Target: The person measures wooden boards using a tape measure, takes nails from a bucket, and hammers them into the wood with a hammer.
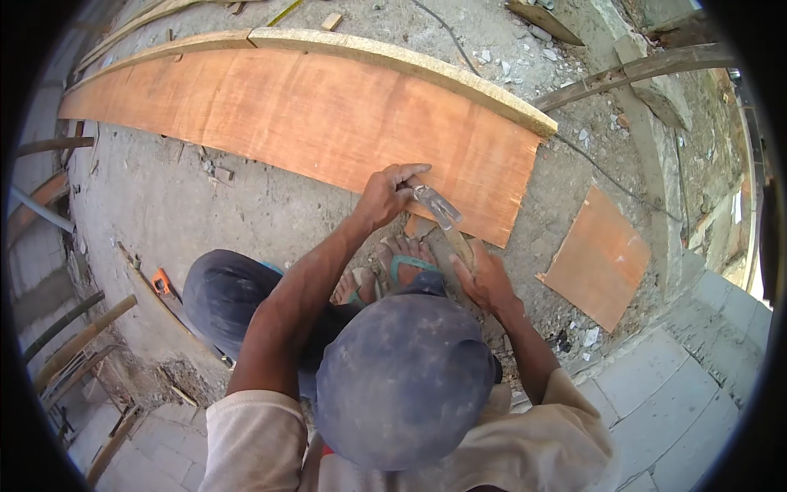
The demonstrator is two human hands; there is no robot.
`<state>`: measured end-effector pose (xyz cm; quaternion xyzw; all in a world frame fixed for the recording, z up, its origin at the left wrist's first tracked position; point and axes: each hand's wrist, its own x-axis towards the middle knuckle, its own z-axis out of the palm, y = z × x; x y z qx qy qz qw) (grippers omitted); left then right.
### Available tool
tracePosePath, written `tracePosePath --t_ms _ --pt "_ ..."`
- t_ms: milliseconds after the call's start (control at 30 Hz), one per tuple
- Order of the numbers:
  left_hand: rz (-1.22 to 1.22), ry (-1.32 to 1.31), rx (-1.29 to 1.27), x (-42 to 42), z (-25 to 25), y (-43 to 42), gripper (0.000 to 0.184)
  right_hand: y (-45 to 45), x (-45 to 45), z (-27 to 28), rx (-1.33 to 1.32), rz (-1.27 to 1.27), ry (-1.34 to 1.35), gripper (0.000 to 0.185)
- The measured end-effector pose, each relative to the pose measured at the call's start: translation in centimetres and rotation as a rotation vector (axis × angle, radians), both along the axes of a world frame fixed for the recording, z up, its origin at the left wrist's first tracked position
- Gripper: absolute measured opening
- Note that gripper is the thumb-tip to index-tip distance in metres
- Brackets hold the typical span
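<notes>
My right hand (489,281) is closed around the wooden handle of a hammer (439,207), whose metal head points up and to the left. My left hand (385,195) is at the near edge of a long plywood strip (287,107). Its fingers are bent and lie against or just beside the end of the hammer head; whatever is between them is too small to make out. Along the far edge of the plywood runs a wooden batten (402,70). Below my hands, my sandalled feet (407,261) are close to the plywood.
A smaller plywood piece (601,258) lies on the dusty floor at the right. An orange-handled tool (161,281) is at the left. Wooden poles (86,340) jut in from the left side. A dark cable (611,172) crosses the rubble at the right.
</notes>
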<state>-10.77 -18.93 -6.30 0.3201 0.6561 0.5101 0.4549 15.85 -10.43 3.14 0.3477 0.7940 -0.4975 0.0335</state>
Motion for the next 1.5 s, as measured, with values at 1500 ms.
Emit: tracePosePath --t_ms 1500 --pt "0.069 0.144 -0.227 -6.3 3.2 2.1 0.082 0.5 -1.8 2.4 -0.034 -0.177 0.022 0.039"
